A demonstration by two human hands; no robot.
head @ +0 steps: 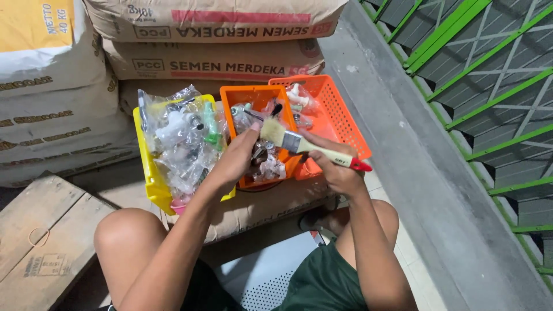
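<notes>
Stacked sacks (213,63) fill the back wall: tan paper ones with a red band and dark lettering, and to the left a white-and-yellow sack (40,52) leaning in. Three plastic baskets sit on a lower sack in front. The yellow basket (151,173) on the left is crammed with clear bags of fittings (181,135). The middle orange basket (253,98) holds more bagged metal parts, and a second orange basket (340,115) tilts against its right side. The left hand (239,155) reaches into the middle basket, fingers curled on a bagged fitting there. The right hand (337,170) is closed around a brush (305,145), pale handle with a red tip pointing right, bristles just beside the left thumb over the middle basket. A wooden crate (40,242) sits low left by the person's knee. On the right, a grey concrete ledge (426,173) runs diagonally, with green railings (489,103) beyond it.
</notes>
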